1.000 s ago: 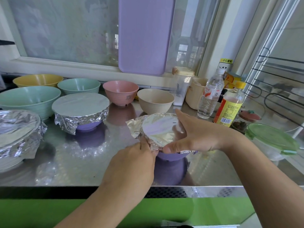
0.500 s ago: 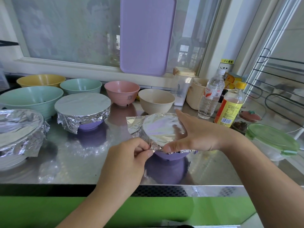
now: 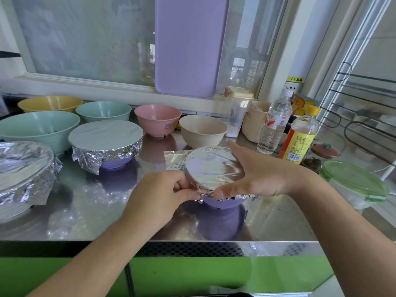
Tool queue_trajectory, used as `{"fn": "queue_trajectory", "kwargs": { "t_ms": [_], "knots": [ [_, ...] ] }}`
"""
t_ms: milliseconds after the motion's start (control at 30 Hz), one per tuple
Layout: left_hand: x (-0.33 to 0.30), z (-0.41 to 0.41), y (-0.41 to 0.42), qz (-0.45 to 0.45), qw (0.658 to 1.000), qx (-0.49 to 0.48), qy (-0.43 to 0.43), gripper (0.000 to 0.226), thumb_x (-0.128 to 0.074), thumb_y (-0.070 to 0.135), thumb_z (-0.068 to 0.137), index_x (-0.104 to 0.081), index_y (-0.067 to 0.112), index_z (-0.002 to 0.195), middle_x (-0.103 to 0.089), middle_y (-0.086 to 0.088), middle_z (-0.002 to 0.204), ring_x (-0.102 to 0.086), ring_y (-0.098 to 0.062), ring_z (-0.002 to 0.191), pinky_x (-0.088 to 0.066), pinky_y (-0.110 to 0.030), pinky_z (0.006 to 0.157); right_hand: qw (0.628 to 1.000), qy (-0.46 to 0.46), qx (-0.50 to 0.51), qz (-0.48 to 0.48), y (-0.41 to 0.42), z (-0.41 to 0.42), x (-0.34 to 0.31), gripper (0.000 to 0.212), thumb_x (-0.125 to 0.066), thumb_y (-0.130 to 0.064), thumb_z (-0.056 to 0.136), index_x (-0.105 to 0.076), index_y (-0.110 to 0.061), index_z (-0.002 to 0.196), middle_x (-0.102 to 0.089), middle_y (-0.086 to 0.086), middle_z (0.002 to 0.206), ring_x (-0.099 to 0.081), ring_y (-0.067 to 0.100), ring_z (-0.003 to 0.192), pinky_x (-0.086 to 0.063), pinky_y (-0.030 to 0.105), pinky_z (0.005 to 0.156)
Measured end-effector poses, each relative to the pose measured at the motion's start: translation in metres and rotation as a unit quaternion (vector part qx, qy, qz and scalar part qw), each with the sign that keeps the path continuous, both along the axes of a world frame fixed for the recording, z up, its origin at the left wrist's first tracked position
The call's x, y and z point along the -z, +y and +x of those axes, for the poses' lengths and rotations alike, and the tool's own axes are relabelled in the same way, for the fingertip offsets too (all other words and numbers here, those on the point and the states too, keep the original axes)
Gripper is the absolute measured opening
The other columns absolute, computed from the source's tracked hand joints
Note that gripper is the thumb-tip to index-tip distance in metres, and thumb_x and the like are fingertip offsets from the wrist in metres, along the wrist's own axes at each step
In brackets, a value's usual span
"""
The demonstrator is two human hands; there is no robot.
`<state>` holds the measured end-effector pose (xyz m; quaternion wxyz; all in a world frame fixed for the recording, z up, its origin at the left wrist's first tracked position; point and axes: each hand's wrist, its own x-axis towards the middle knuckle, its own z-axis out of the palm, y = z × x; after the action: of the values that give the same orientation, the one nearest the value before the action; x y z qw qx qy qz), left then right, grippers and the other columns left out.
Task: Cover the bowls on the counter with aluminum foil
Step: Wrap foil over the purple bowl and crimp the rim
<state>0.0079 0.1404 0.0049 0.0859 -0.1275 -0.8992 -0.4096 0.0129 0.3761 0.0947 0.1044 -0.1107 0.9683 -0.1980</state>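
1. I see my left hand [image 3: 162,189] curled at the near-left rim of the small purple bowl [image 3: 225,203], its fingers and thumb pinching the crumpled edge of the aluminum foil [image 3: 214,168] against the bowl's side.
2. My right hand [image 3: 259,172] cups the same bowl from the right: the thumb presses the foil down on the near rim, and the fingers curve round the far rim.
3. The foil lies stretched flat over the bowl's mouth between my two hands; one loose corner sticks out flat just beyond my left hand, not yet folded down.
4. The bowl stands on the steel table [image 3: 107,211], near its front edge, directly in front of me.
5. Left of my left hand and farther back sits a larger purple bowl [image 3: 115,163], already capped with foil crimped round its rim.
6. Well to the left of that hand, at the frame edge, a white bowl [image 3: 12,209] is wrapped in wrinkled foil.
7. Beyond both hands stand uncovered bowls: a large green bowl [image 3: 40,129], a yellow bowl [image 3: 51,102], a smaller green bowl [image 3: 104,110], a pink bowl [image 3: 158,118] and a beige bowl [image 3: 202,130].
8. Past my right hand stand a water bottle [image 3: 274,123] and a yellow-capped bottle [image 3: 300,136]; right of that wrist lies a green-lidded container [image 3: 353,181].
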Motion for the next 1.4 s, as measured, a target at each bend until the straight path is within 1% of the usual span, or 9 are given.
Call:
{"fn": "queue_trajectory", "kwargs": {
  "t_ms": [167, 300, 367, 467, 733, 900, 1100, 1300, 1400],
  "knots": [
    [0.0, -0.007, -0.005, -0.154, 0.984, -0.028, 0.084, 0.05, -0.076, 0.073, 0.073, -0.063, 0.024, 0.073, -0.065, 0.009, 0.06, -0.057, -0.009, 0.062, -0.047, -0.034, 0.06, 1.0, -0.001, 0.0, 0.001, -0.001, 0.0, 0.0, 0.125, -0.086, -0.056, 0.077, 0.001, -0.036, 0.166, -0.024, -0.026, 0.135, -0.029, -0.005, 0.127, -0.027, 0.011, 0.097],
    [-0.001, -0.001, -0.013, -0.229, 0.97, -0.025, 0.075, 0.044, -0.074, 0.069, 0.079, -0.061, 0.027, 0.084, -0.069, 0.012, 0.076, -0.063, -0.01, 0.078, -0.052, -0.034, 0.072, 1.0, -0.01, 0.005, -0.001, -0.002, 0.001, -0.001, 0.125, -0.087, -0.052, 0.079, 0.001, -0.036, 0.166, -0.022, -0.027, 0.135, -0.031, -0.005, 0.126, -0.033, -0.006, 0.077],
    [-0.007, 0.004, -0.021, -0.201, 0.978, -0.007, 0.057, 0.036, -0.084, 0.057, 0.077, -0.06, 0.03, 0.083, -0.069, 0.017, 0.078, -0.063, -0.004, 0.076, -0.051, -0.03, 0.07, 1.0, -0.019, 0.002, -0.007, 0.0, 0.0, -0.001, 0.125, -0.087, -0.05, 0.079, 0.001, -0.033, 0.166, -0.025, -0.027, 0.14, -0.035, -0.001, 0.128, -0.032, -0.009, 0.077],
    [-0.017, 0.013, -0.028, -0.024, 0.992, 0.058, 0.106, 0.033, -0.092, 0.035, 0.071, -0.062, 0.033, 0.083, -0.066, 0.018, 0.089, -0.063, -0.006, 0.081, -0.046, -0.015, 0.068, 1.0, -0.026, -0.004, 0.009, 0.005, -0.005, 0.003, 0.143, -0.087, -0.069, 0.068, 0.008, -0.03, 0.168, -0.017, -0.02, 0.17, -0.028, 0.007, 0.152, -0.03, 0.019, 0.117],
    [-0.022, 0.007, -0.006, -0.092, 0.981, 0.127, 0.112, 0.093, -0.063, 0.075, 0.082, -0.03, 0.035, 0.16, -0.021, 0.029, 0.163, -0.033, 0.003, 0.144, -0.037, -0.032, 0.116, 0.998, -0.052, -0.032, 0.026, 0.008, -0.007, -0.007, 0.151, -0.092, -0.066, 0.064, 0.019, -0.04, 0.164, -0.035, -0.024, 0.158, -0.06, -0.001, 0.109, -0.046, 0.024, 0.102],
    [-0.017, 0.014, 0.001, -0.103, 0.98, 0.09, 0.144, 0.093, -0.052, 0.083, 0.081, -0.038, 0.024, 0.152, -0.04, 0.02, 0.148, -0.038, 0.002, 0.129, -0.039, -0.022, 0.097, 0.999, 0.001, 0.002, 0.033, -0.006, 0.01, 0.001, 0.148, -0.077, -0.091, 0.051, 0.016, -0.05, 0.159, -0.04, -0.013, 0.15, -0.051, 0.012, 0.122, -0.044, 0.025, 0.093],
    [-0.015, 0.024, -0.001, -0.115, 0.981, 0.081, 0.136, 0.1, -0.051, 0.086, 0.078, -0.035, 0.028, 0.158, -0.028, 0.027, 0.16, -0.029, 0.004, 0.143, -0.029, -0.015, 0.109, 0.999, -0.013, 0.01, 0.038, -0.003, 0.014, 0.0, 0.153, -0.09, -0.072, 0.06, 0.018, -0.04, 0.163, -0.021, -0.014, 0.171, -0.036, 0.014, 0.148, -0.034, 0.037, 0.121],
    [-0.028, 0.036, -0.005, -0.123, 0.977, 0.053, 0.163, 0.063, -0.052, 0.072, 0.091, -0.055, 0.032, 0.139, -0.055, 0.023, 0.138, -0.043, 0.003, 0.123, -0.036, -0.016, 0.09, 0.999, 0.005, 0.039, 0.011, 0.011, 0.021, -0.004, 0.137, -0.091, -0.05, 0.076, 0.014, -0.042, 0.164, -0.036, -0.017, 0.155, -0.054, -0.005, 0.104, -0.041, 0.004, 0.077],
    [-0.028, 0.027, -0.006, -0.126, 0.976, 0.056, 0.169, 0.052, -0.053, 0.063, 0.092, -0.063, 0.032, 0.132, -0.06, 0.023, 0.127, -0.056, -0.003, 0.114, -0.05, -0.031, 0.094, 0.997, 0.051, 0.053, 0.018, 0.011, 0.032, 0.0, 0.125, -0.088, -0.048, 0.081, 0.003, -0.035, 0.167, -0.033, -0.014, 0.163, -0.044, 0.001, 0.12, -0.036, 0.005, 0.086]
  ]
}}
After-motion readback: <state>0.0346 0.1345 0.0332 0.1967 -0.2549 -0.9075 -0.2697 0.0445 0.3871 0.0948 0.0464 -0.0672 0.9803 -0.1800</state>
